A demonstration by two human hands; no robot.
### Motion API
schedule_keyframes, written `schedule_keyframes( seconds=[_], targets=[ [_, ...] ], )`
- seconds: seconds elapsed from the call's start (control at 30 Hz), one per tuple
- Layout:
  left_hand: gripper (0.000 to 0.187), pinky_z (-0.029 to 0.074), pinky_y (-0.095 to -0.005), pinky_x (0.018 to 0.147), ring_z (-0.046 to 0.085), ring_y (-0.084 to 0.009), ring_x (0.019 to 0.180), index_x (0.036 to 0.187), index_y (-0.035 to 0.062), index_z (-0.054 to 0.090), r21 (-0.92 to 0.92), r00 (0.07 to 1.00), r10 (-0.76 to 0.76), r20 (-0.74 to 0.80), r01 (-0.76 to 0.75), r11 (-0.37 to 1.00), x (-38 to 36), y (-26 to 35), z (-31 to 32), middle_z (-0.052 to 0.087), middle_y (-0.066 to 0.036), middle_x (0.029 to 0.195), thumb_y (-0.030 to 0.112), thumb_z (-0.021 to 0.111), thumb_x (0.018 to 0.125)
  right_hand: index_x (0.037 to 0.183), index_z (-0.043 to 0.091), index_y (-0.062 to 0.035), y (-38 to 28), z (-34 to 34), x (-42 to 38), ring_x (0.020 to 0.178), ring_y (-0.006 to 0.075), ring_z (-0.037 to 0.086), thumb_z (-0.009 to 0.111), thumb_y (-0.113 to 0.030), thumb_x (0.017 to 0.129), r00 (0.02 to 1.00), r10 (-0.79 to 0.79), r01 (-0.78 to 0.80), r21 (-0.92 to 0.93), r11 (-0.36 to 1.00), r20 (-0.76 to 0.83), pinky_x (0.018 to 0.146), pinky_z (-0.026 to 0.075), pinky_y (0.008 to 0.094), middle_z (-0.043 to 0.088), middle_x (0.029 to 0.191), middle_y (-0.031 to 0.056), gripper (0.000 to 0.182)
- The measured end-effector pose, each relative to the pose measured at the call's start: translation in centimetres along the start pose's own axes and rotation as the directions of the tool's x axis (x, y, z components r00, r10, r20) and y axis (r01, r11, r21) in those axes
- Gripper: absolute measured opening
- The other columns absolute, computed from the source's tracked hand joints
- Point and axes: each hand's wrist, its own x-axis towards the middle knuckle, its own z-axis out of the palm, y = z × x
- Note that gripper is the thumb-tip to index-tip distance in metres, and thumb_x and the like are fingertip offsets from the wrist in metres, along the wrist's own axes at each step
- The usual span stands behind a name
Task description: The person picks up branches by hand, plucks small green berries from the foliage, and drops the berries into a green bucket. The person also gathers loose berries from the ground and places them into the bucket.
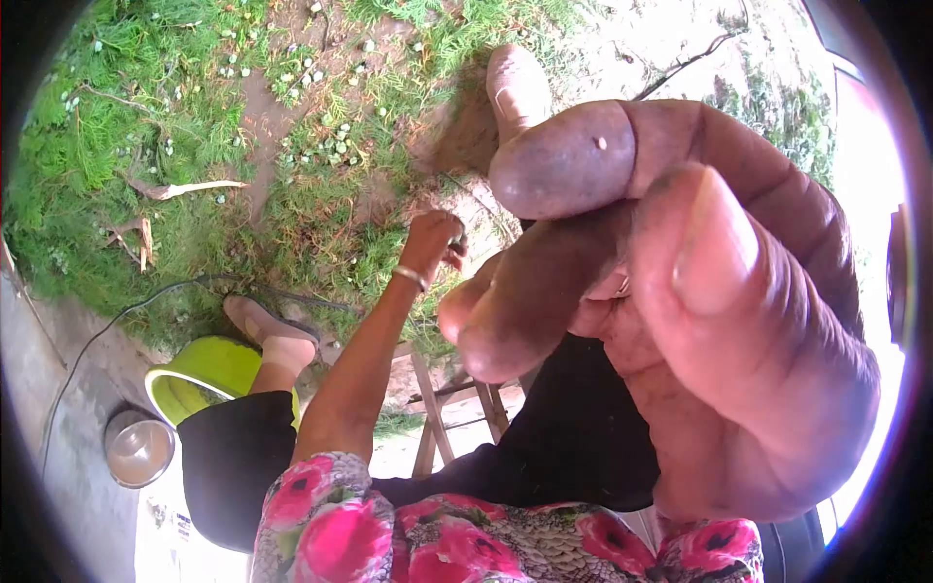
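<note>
Very close to the camera, my right hand [739,321] is palm side up, its thumb apart from the index finger and the other fingers partly bent. A tiny pale speck [602,143], perhaps a seed, lies on the index fingertip, not gripped. Further down, my left hand [434,243], with a pale bracelet [410,278] on the wrist, is closed above the cut green branches [321,233]. Something small and greyish shows at its fingers, too small to name. Small pale green cones [335,146] lie scattered among the branches.
A lime-green basin [199,364] stands at the lower left, beside a metal bowl [139,449]. A dark cable [117,316] crosses the ground near my foot [267,330]. Wooden slats [428,408] show below my left hand. Pale sticks [190,188] lie on the greenery.
</note>
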Motion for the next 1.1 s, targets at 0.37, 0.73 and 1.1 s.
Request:
schedule_keyframes(
  seconds=[0.37,0.73,1.1],
  targets=[
    [0.023,0.053,-0.0400,0.060,0.065,-0.0290,0.070,0.099,0.0011,0.059,0.949,0.927,0.229,0.296,-0.259,-0.178,3.5,-13.7,0.2,0.061,-0.018,0.081,0.013,0.047,0.083,0.113,0.047,0.0027,3.1,5.0,7.9,0.082,0.0216,0.059,0.037,-0.035,0.098,0.994,0.043,-0.041,-0.021,0.999,0.104,0.076,0.047,0.0311,0.058,0.076,0.0064,0.042],
    [0.009,0.055,-0.0359,0.059,0.065,-0.0266,0.065,0.078,0.0044,0.065,0.844,0.908,0.367,0.201,-0.351,0.405,-2.4,-10.0,-0.1,0.065,-0.015,0.070,0.003,0.059,0.071,0.114,0.045,0.0039,3.5,7.3,7.6,0.077,0.0185,0.054,0.035,-0.027,0.099,0.993,0.055,-0.042,-0.119,0.992,0.103,0.073,0.044,0.0315,0.054,0.076,0.0052,0.036],
    [0.007,0.050,-0.0279,0.043,0.061,-0.0175,0.055,0.080,-0.0035,0.061,-0.259,0.964,0.135,-0.230,-0.195,0.946,-9.0,-2.1,-8.9,0.061,-0.010,0.069,0.004,0.063,0.080,0.106,0.056,0.0060,4.3,10.4,8.5,0.076,0.0186,0.063,0.053,-0.024,0.091,0.977,0.171,-0.141,-0.218,0.966,0.128,0.072,0.047,0.0291,0.064,0.085,0.0115,0.033]
  ],
)
